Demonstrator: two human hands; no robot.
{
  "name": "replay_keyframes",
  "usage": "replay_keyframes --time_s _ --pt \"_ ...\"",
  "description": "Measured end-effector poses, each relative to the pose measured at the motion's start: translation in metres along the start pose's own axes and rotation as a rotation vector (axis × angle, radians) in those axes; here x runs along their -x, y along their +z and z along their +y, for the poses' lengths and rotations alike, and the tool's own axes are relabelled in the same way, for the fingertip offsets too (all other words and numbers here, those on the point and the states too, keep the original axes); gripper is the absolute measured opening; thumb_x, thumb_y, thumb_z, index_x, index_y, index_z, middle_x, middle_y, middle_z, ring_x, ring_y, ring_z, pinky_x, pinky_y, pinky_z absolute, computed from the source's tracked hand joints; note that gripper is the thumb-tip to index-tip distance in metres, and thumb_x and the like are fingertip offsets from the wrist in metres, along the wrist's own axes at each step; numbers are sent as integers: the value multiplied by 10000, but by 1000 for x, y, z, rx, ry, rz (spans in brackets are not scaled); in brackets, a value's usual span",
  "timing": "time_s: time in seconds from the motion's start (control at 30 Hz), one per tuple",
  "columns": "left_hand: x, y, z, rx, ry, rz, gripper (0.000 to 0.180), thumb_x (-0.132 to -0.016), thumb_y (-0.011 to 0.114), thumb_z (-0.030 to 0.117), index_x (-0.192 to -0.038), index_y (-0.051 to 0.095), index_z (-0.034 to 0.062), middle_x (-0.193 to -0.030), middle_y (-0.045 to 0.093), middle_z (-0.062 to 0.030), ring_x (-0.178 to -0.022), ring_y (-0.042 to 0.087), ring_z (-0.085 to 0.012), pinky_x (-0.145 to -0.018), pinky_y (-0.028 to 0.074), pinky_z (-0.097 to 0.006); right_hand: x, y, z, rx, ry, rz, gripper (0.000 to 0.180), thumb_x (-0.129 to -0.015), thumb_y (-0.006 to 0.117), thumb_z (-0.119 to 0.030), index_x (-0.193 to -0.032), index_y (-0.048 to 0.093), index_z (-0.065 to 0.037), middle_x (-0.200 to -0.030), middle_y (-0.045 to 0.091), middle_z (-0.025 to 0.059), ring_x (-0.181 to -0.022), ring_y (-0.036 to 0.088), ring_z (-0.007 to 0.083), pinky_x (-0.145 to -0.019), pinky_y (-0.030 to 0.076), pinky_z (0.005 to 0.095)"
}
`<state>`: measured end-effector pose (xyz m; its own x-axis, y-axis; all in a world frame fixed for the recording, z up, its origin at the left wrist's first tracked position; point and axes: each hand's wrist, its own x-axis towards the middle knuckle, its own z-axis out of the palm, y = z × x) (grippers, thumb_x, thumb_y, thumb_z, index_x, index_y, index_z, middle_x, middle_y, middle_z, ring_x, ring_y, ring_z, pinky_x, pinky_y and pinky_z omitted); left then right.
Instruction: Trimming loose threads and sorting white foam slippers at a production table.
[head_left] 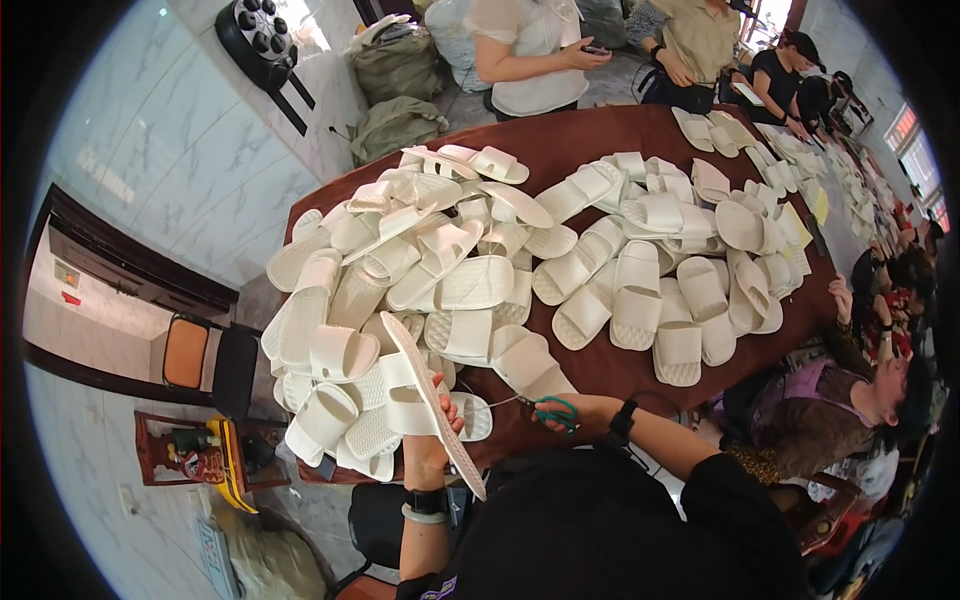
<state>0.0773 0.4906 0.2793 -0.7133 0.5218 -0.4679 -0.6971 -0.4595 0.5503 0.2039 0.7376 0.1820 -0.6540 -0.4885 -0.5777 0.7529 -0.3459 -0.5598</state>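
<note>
My left hand is closed around a white slide slipper, which stands on edge in front of me at the near left of the table. In my right hand is a pair of scissors with green handles. The blades point left toward the held slipper and are apart from it. A pile of white slippers lies just beyond my left hand. One slipper lies between that pile and my right hand.
A second heap of slippers covers the right part of the table with a dark red cloth. People stand at the far side, one holding a phone. Another person sits close on my right. Sacks stand behind the table.
</note>
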Motion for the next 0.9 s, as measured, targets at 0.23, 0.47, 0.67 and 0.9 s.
replay_keyframes --time_s 0.23,0.47,0.67,0.9 --pt "4 3 14 -59 55 35 420 -919 483 309 -1272 431 87 -737 460 2 -615 431 -106 -543 395 -230 24 -28 6 386 -103 184 438 -877 572 -434 -1029 541 -24 -710 548 16 -584 519 103 -520 426 235" --pt "15 -31 52 -226 384 264 375 -911 523 272 -1233 454 92 -788 521 -22 -690 534 -141 -566 456 -270 56 -91 34 1377 16 862 376 -773 617 -277 -1032 527 -20 -876 620 211 -840 610 385 -706 490 470" --pt "33 -6 80 -217 425 15 463 -930 526 291 -1310 412 53 -765 505 -23 -651 498 -117 -535 444 -258 44 -93 47 1692 -84 988 225 -807 550 -159 -972 556 -7 -751 648 135 -692 653 300 -571 523 394" --pt "36 2 39 -244 460 237 337 -938 499 254 -1202 506 45 -948 595 -77 -804 599 -191 -683 515 -316 32 -76 9 1812 -131 947 196 -827 507 -122 -972 616 -48 -726 661 102 -672 668 234 -531 516 357"
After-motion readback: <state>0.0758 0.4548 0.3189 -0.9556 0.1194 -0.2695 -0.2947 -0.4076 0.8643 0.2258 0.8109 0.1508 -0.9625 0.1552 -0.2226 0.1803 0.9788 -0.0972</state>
